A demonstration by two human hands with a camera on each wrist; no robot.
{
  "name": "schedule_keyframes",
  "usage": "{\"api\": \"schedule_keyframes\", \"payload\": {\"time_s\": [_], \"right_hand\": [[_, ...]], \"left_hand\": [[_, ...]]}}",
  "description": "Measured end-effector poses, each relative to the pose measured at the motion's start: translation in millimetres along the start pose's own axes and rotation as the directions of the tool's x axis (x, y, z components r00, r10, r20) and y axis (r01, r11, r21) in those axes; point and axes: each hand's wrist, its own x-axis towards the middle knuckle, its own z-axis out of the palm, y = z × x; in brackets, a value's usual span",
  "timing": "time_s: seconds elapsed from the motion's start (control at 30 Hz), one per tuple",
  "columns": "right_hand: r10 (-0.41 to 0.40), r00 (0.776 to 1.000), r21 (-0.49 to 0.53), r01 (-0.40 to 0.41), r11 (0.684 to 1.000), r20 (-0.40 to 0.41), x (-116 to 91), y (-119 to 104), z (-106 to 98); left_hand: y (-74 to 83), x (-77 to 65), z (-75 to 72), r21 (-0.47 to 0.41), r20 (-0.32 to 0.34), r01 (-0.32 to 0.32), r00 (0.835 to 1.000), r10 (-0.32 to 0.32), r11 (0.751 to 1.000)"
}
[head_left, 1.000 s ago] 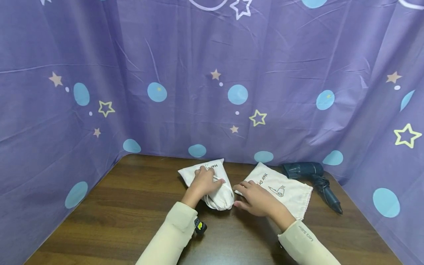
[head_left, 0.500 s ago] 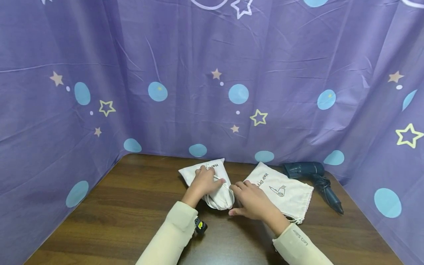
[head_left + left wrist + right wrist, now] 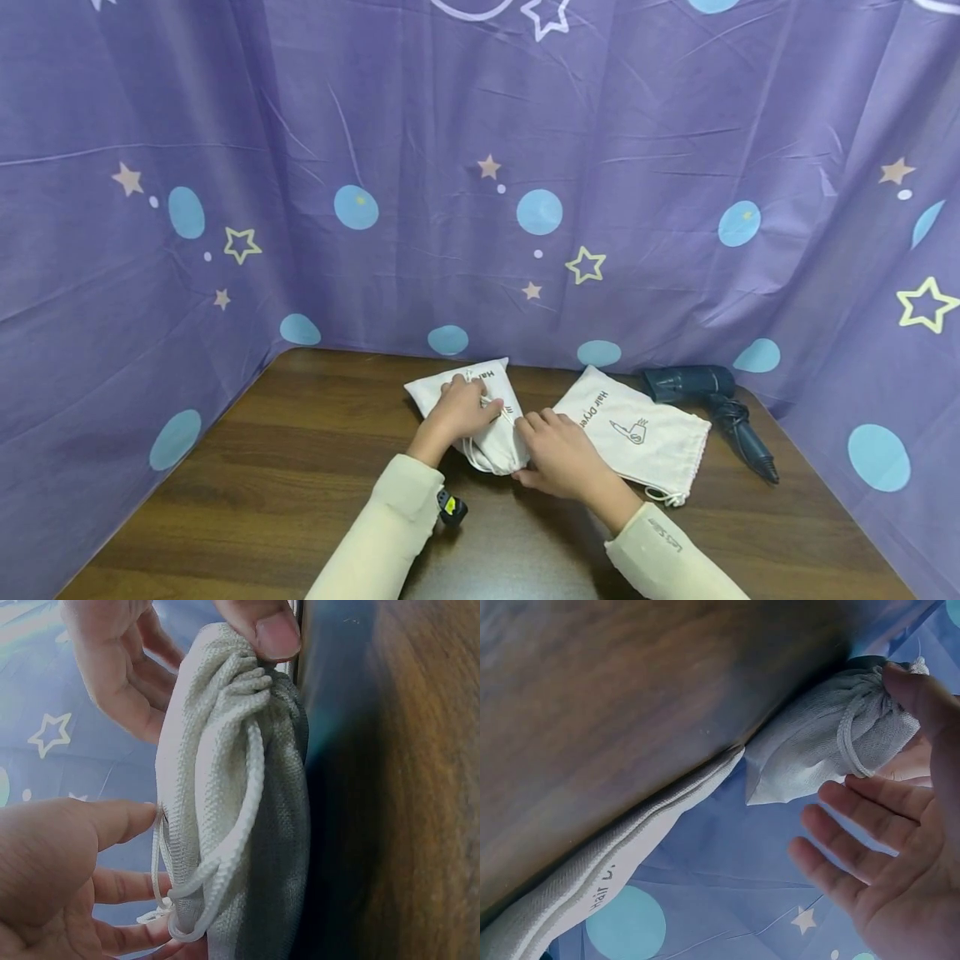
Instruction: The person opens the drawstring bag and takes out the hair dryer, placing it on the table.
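Note:
A stuffed white drawstring bag lies mid-table with its gathered mouth toward me; the lettering on it is partly covered. My left hand rests on its upper face, thumb and fingertips touching the cloth beside the cord in the left wrist view. My right hand is at the bag's near right end. Its thumb presses the gathered mouth in the right wrist view, and its fingers come from the other side. A cord loop hangs between the hand's fingers and the bag.
A flat white drawstring bag printed with "Hair Dryer" and a dryer drawing lies just right of my right hand. Beyond it is a dark blue hair dryer with its cord wrapped on the handle. A purple curtain encloses the wooden table.
My right hand has moved left from beside the flat bag to the stuffed bag's near end, with its thumb now on the mouth. My left hand has stayed nearly still.

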Motion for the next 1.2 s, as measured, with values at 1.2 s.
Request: {"api": "schedule_keyframes", "payload": {"time_s": [1.2], "right_hand": [[0.033,0.991,0.205,-0.006,0.979,-0.128,23,14,-18]], "left_hand": [[-21.5,-15.3,-47.3,-0.187,0.019,-0.433,0.896,0.444,0.882]]}}
